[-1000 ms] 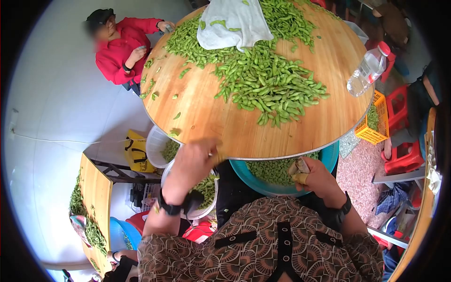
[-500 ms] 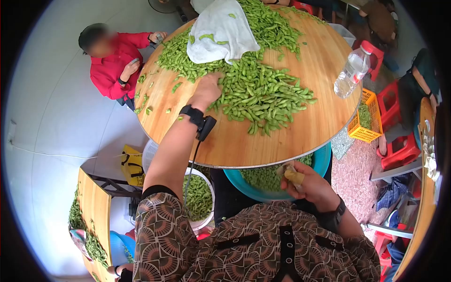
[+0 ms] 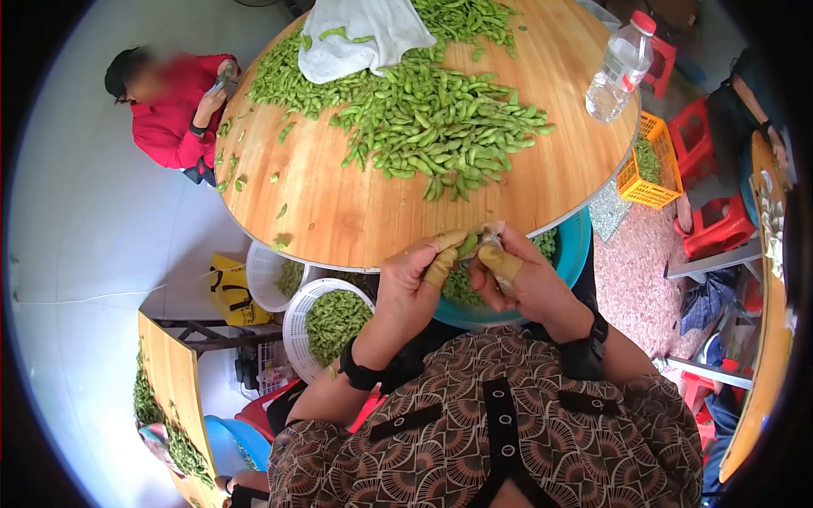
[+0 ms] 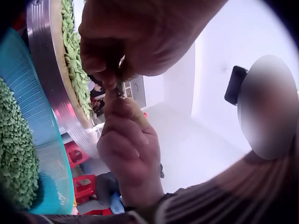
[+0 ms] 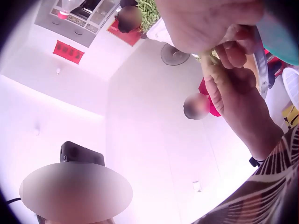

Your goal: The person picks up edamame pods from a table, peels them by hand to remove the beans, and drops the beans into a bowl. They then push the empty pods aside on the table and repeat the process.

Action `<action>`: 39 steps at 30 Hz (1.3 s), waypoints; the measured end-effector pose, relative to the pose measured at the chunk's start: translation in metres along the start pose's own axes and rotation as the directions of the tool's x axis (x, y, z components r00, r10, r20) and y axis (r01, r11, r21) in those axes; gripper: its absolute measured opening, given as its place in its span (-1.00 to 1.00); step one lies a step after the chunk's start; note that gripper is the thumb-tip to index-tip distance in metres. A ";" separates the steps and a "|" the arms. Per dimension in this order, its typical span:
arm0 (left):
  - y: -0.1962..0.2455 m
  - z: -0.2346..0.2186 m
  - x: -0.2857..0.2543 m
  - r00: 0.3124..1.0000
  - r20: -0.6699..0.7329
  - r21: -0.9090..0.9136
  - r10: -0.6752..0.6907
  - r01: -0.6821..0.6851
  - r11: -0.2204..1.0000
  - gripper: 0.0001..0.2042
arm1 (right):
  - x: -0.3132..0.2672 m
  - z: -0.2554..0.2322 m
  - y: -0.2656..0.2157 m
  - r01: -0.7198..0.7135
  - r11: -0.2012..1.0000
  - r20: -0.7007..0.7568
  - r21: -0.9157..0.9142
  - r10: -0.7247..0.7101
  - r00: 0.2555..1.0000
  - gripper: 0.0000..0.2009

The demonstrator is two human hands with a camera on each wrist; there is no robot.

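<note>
In the head view, both hands meet just in front of the table's near edge, over the teal basin. My left hand pinches a green edamame pod between thumb and forefinger, both wrapped in yellowish coverings. My right hand, its thumb also wrapped in yellow, grips a small silvery-pale object against the pod's end; I cannot tell what kind it is. Fingers hide most of the contact in both wrist views. Beyond the hands, a heap of edamame pods covers the round wooden table.
A white cloth lies on the heap. A water bottle stands near the table's right edge. White baskets of pods are at lower left, a yellow crate at right. A person in red sits across at left.
My left hand reached out to the heap, then came back with a pod to meet my right hand. The right hand stayed over the basin, still gripping the small object.
</note>
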State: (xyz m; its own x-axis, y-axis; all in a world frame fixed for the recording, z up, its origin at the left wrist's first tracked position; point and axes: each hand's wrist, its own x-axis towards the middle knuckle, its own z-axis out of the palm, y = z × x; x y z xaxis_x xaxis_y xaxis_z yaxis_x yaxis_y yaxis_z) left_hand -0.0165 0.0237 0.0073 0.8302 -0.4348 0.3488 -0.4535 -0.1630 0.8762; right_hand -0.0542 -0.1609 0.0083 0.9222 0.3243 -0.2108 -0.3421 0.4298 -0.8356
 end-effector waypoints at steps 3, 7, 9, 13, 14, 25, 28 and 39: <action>0.005 0.004 -0.001 0.999 -0.018 -0.039 -0.051 0.051 0.998 -0.74 | -0.006 0.002 -0.003 -0.010 1.000 0.001 0.005 0.010 1.000 -0.76; 0.011 0.010 0.000 0.994 -0.052 -0.017 -0.098 0.097 0.995 -0.74 | -0.011 0.004 0.001 0.010 1.000 -0.010 0.010 -0.010 1.000 -0.76; 0.010 0.012 0.000 0.997 -0.045 0.034 -0.062 0.063 0.997 -0.73 | -0.011 0.003 0.002 0.011 1.000 -0.013 0.028 -0.011 1.000 -0.76; 0.004 0.013 0.001 0.998 -0.053 0.156 0.042 -0.033 0.987 -0.73 | -0.012 0.002 0.004 0.013 0.998 -0.004 0.065 -0.012 1.000 -0.76; 0.003 0.012 0.002 0.993 -0.047 0.184 0.110 -0.099 0.978 -0.72 | -0.013 0.002 0.004 0.012 0.998 -0.003 0.065 -0.012 1.000 -0.76; 0.008 0.005 -0.016 0.956 0.177 -0.297 -0.235 0.280 0.913 -0.71 | -0.019 -0.011 -0.001 -0.266 0.898 0.219 0.351 0.198 0.956 -0.75; -0.004 0.006 -0.016 0.820 0.426 -0.712 -0.381 0.564 0.419 -0.70 | -0.012 -0.017 0.013 -0.282 0.857 0.254 0.432 0.185 0.949 -0.72; 0.012 0.024 -0.012 0.999 -0.044 0.195 -0.031 0.039 0.980 -0.95 | -0.017 -0.005 0.004 -0.214 0.959 -0.007 0.188 0.219 0.976 -0.73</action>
State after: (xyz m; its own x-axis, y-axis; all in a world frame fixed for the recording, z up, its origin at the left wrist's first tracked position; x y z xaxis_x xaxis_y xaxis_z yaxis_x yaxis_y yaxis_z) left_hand -0.0395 0.0056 0.0053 0.8572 -0.3904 0.3359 -0.4755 -0.3495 0.8073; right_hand -0.0701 -0.1691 0.0058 0.8262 0.4044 -0.3922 -0.5589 0.5010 -0.6608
